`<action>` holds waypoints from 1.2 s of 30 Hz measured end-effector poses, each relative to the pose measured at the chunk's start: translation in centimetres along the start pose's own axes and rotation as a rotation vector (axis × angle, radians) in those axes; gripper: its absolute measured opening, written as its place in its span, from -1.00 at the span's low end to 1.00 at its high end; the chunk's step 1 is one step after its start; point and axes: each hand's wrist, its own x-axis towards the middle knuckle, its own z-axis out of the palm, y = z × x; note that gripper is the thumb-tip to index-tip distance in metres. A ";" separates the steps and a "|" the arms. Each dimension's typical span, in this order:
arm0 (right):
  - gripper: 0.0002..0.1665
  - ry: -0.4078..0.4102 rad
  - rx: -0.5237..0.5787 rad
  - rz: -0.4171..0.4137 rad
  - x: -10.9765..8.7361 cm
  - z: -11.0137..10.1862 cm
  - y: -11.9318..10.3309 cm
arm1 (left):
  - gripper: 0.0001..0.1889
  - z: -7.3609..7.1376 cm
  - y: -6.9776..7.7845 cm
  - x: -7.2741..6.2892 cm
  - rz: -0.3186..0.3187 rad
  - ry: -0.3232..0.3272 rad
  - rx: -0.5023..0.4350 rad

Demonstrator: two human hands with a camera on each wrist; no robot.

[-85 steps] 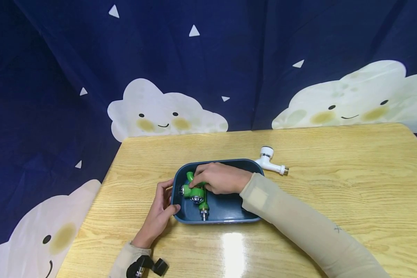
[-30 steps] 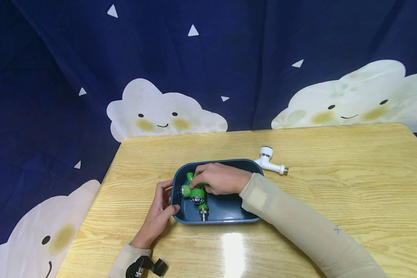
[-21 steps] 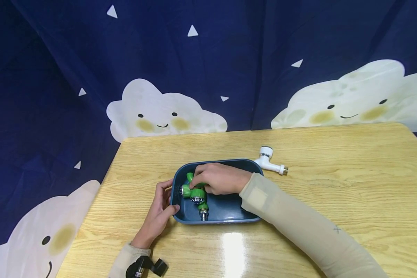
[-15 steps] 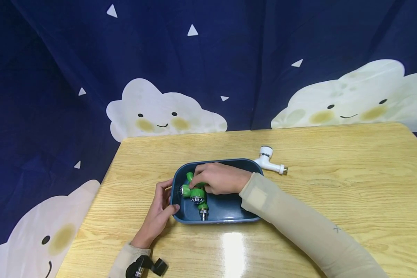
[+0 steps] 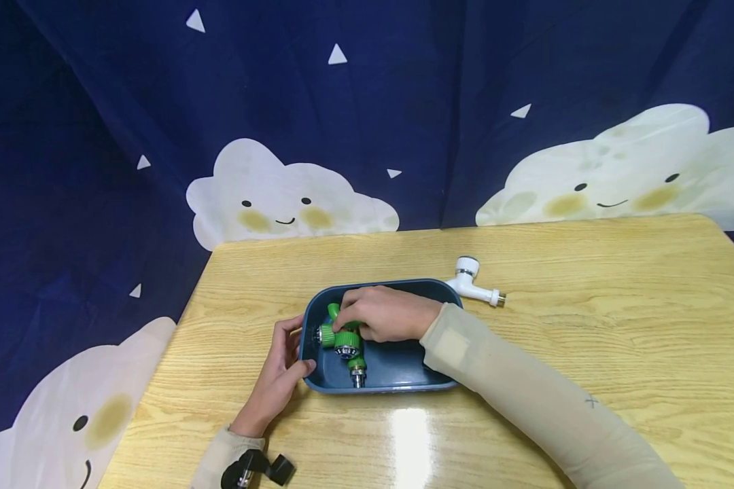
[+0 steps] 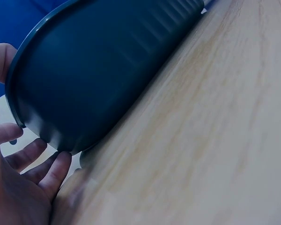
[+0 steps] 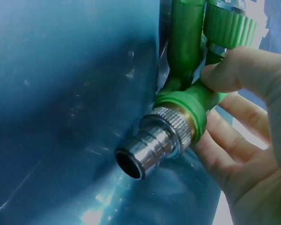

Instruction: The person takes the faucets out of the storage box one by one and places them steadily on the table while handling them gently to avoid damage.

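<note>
Two green taps with ribbed knobs lie crosswise at the left end of a dark blue plastic bin (image 5: 382, 390). My right hand (image 5: 388, 314) reaches into the bin and grips one green tap (image 7: 203, 96) by its body, thumb on one side and fingers on the other. Its ridged silver nozzle (image 7: 152, 143) shows plainly in the right wrist view. Close to that hand is the other green tap (image 7: 185, 40). My left hand (image 5: 279, 373) holds the bin's left end, thumb over the rim and fingers against the outer wall. My right hand partly hides both taps in the head view.
A white tap (image 5: 472, 285) with a metal threaded end lies just beyond the bin's far right corner. Everything sits on a wooden table (image 5: 618, 305). Behind its back edge hangs a dark blue cloth (image 5: 428, 102) printed with clouds.
</note>
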 end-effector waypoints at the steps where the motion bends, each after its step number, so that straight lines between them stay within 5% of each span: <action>1: -0.54 -0.002 -0.001 0.000 0.0 0.0 0.0 | -0.25 0.0 0.0 0.0 -0.001 0.000 0.000; 36: -0.53 -0.020 0.015 0.018 0.2 -0.7 -0.4 | -0.26 0.1 0.1 -0.1 -0.031 0.010 0.001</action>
